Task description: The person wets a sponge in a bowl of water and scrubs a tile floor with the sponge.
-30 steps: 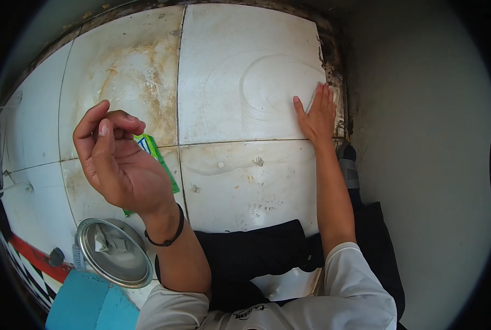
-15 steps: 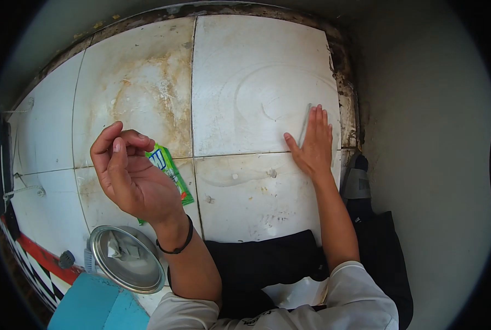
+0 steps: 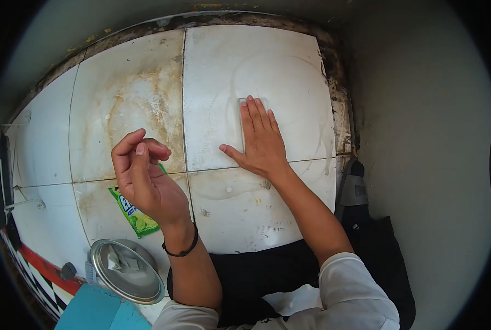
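Note:
My right hand [image 3: 264, 138] lies palm down on a white floor tile [image 3: 212, 71], its fingers stretched out. Under it is a thin, pale grey rectangular piece [image 3: 242, 103], mostly hidden, with an edge showing beside and beyond the fingers; I cannot make out its kind. My left hand [image 3: 146, 176] hovers above the floor with loosely curled fingers, and nothing shows in it. Below and partly behind that hand lies a green and yellow sachet [image 3: 141, 223] with lemons printed on it.
A steel bowl [image 3: 160, 291] with crumpled greyish material [image 3: 123, 263] stands at lower left, beside a grey brush [image 3: 90, 272] and a turquoise block [image 3: 89, 311]. Brown stains [image 3: 157, 102] mark one tile. A grey wall [image 3: 421, 137] rises at right; a sandal [image 3: 354, 190] shows near it.
My right hand has slid left across the tile with the grey piece beneath it. My left hand has shifted slightly right and down in view, and more of the sachet shows.

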A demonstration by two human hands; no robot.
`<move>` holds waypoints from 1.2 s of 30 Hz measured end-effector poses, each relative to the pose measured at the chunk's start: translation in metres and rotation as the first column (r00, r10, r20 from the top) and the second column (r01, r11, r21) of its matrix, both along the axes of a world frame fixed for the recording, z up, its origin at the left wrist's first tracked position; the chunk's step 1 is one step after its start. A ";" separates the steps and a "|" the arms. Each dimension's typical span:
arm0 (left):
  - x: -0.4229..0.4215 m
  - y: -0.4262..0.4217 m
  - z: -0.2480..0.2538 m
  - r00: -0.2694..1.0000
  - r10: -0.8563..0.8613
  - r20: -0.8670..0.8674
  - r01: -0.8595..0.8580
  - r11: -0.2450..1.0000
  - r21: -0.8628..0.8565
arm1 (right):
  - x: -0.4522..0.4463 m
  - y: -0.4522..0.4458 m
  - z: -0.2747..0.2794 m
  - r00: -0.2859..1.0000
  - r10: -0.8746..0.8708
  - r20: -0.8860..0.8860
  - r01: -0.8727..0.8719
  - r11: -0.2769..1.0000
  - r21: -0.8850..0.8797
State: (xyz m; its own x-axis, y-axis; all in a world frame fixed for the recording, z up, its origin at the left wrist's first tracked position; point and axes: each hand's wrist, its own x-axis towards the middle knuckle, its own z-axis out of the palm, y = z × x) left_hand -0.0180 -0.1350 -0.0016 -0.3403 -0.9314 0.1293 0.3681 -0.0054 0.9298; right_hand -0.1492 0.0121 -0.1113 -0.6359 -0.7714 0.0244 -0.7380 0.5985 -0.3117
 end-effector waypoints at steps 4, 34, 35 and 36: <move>-0.003 0.008 -0.006 1.000 -0.030 -0.008 0.030 0.999 0.037 | -0.081 0.033 -0.006 0.972 -0.160 -0.174 0.178 0.979 0.098; -0.025 0.060 -0.012 -0.309 -0.829 0.467 0.931 -0.164 0.325 | -0.196 -0.047 -0.015 0.917 -0.372 -0.144 0.389 0.913 0.122; -0.025 0.060 -0.010 -0.310 -0.820 0.482 0.933 -0.164 0.322 | -0.154 -0.045 -0.013 0.955 -0.251 -0.154 0.271 0.955 0.123; -0.024 0.063 -0.012 -0.298 -0.822 0.486 0.938 -0.157 0.310 | -0.114 -0.042 -0.010 0.978 -0.132 -0.161 0.152 0.981 0.121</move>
